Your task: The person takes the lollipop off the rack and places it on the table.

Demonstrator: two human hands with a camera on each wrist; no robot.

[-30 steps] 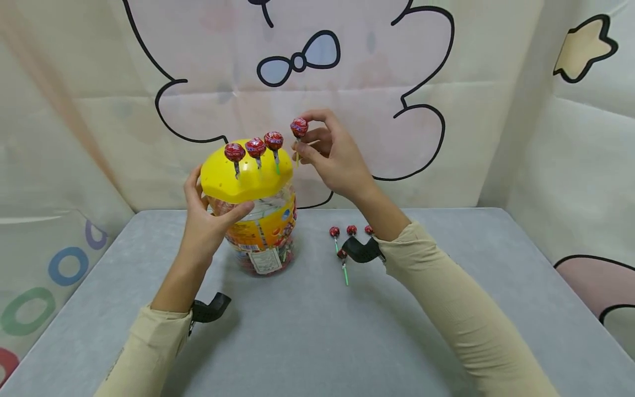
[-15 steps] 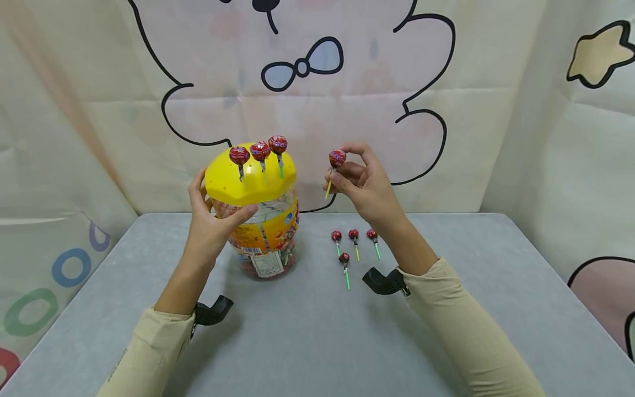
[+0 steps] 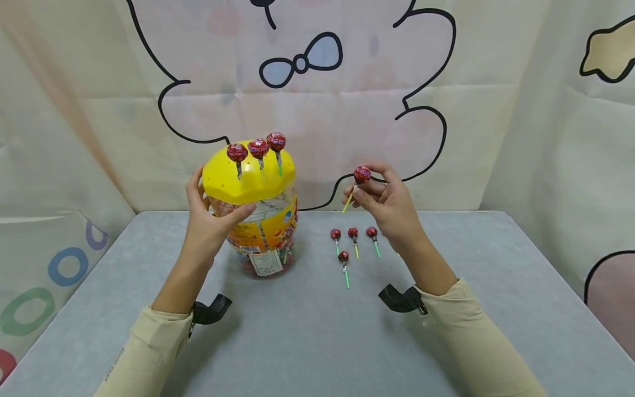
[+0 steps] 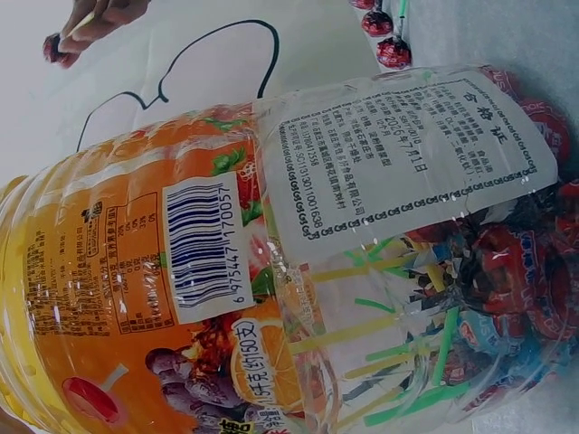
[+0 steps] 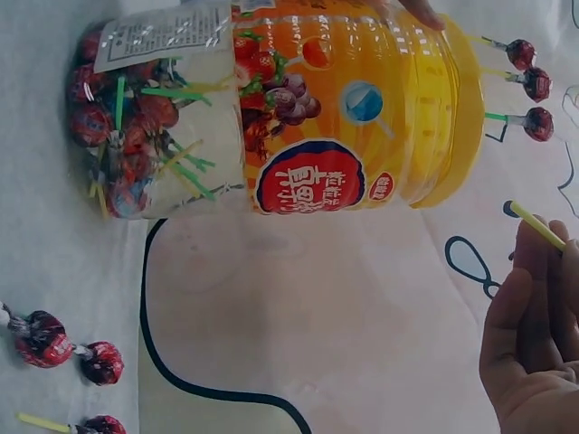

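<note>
A clear plastic candy jar (image 3: 263,237) with an orange label and yellow lid (image 3: 248,190) stands on the table. Three red-wrapped lollipops (image 3: 258,148) stick up from the lid, heads on top. My left hand (image 3: 210,231) grips the jar's left side just below the lid, thumb across the front and fingers behind. To the right of the jar, my right hand (image 3: 389,207) pinches another lollipop (image 3: 362,175) by its yellow stick, the head pointing up. Through the jar's wall, more lollipops (image 4: 507,280) show at the bottom.
Several loose lollipops (image 3: 344,257) lie on the grey table (image 3: 307,331) right of the jar, with green and yellow sticks. A cartoon-printed cloth (image 3: 347,110) hangs behind the table. Black wrist cameras (image 3: 210,311) stick out from both cuffs.
My right hand has moved right and down, away from the lid, still pinching the lollipop. The loose lollipops are less covered by that arm. My left hand stays on the jar.
</note>
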